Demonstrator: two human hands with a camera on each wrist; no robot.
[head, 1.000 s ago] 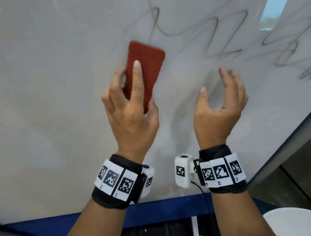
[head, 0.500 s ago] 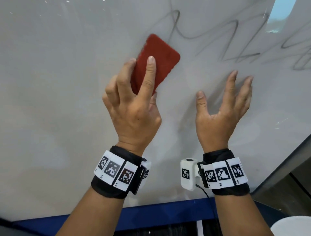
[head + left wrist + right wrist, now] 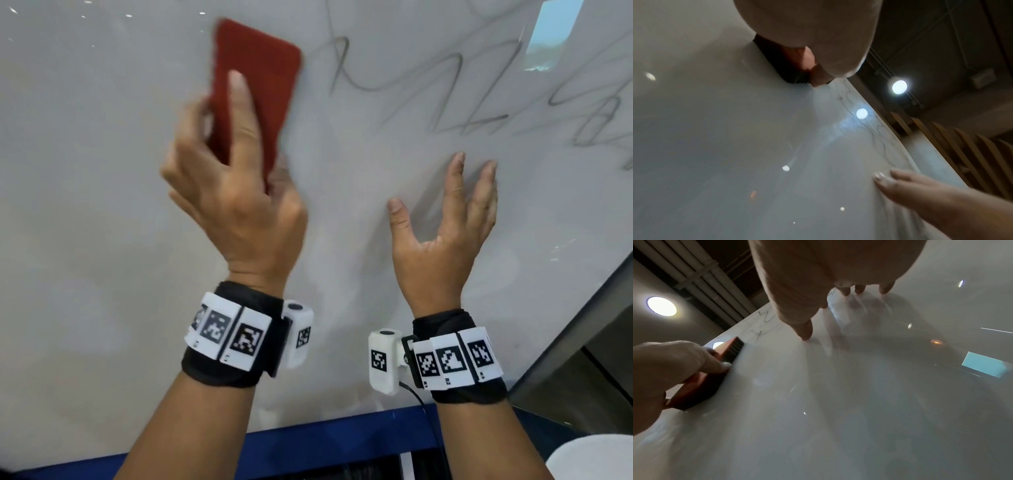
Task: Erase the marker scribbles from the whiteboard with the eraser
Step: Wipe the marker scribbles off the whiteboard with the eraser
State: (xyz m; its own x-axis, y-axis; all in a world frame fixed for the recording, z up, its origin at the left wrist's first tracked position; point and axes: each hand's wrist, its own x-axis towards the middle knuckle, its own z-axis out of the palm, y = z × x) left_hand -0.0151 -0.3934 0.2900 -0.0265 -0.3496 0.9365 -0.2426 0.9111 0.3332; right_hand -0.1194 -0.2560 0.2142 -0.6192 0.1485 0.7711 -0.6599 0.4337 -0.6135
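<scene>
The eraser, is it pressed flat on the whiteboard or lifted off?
Flat on it: the right wrist view shows the eraser lying against the whiteboard, gripped by the left hand.

The left hand and eraser are motion-blurred; the hand hides the eraser's lower end; scribbles run off-frame.

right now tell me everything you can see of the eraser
The eraser is a flat red block with rounded corners, its back looking felt-like, and a dark ribbed wiping layer showing in the right wrist view. It stands roughly upright, face against the whiteboard, left of the scribbles. The left hand holds its lower half.
</scene>
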